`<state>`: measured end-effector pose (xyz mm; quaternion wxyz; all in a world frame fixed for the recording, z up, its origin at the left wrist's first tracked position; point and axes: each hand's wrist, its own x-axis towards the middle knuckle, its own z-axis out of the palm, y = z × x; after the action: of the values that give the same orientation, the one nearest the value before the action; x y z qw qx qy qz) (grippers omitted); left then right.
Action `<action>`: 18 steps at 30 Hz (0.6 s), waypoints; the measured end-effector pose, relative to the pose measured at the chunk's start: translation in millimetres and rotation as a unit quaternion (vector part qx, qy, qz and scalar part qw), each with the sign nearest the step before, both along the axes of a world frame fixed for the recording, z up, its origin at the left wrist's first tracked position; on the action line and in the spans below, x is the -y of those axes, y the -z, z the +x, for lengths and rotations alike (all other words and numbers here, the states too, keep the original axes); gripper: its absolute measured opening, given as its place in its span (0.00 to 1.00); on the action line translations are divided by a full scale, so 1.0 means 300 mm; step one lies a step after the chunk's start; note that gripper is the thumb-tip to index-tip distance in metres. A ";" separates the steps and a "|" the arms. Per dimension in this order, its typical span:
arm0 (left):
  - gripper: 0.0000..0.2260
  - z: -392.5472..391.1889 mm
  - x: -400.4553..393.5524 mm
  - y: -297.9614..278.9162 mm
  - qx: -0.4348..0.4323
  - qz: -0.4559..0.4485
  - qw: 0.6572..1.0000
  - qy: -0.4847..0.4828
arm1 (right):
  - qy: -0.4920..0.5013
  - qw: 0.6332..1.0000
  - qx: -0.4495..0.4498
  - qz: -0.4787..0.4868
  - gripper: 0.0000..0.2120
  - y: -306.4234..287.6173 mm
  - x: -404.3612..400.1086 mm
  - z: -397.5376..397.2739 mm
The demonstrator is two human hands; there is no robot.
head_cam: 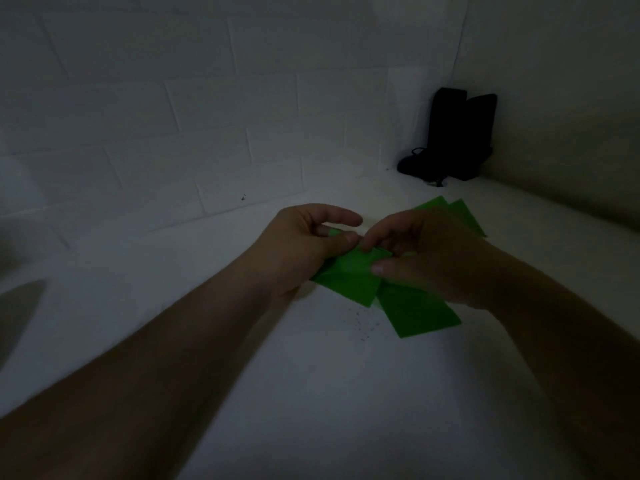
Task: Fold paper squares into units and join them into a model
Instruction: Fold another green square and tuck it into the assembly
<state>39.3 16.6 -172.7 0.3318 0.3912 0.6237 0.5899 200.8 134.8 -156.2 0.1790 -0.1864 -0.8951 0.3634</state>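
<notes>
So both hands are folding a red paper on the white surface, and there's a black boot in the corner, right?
Almost. The head view shows the paper is green, not red. Both the left hand and right hand hold it above the white surface, and the black boot stands in the corner.

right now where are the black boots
In the head view, the black boots stand at upper right in the wall corner, beyond the green papers.

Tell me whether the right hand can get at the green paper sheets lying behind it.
Probably yes: the right hand is right beside the green paper sheets, nothing between, but it's pinching the folded green paper unit.
</notes>
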 end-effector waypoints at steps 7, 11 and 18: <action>0.17 0.006 0.008 -0.008 -0.028 -0.001 0.999 0.020 | 0.033 0.999 -0.007 0.024 0.09 0.016 -0.015 -0.007; 0.23 0.007 0.011 -0.011 -0.050 -0.010 0.998 0.032 | 0.038 0.999 -0.019 0.014 0.09 0.017 -0.016 -0.008; 0.27 0.010 0.017 -0.018 -0.084 -0.023 0.996 0.032 | 0.042 0.998 -0.024 0.034 0.10 0.024 -0.012 -0.013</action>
<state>42.4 11.4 -167.2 0.3058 0.4512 0.6496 0.5301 196.9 138.3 -163.5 0.2221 -0.2090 -0.8937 0.3290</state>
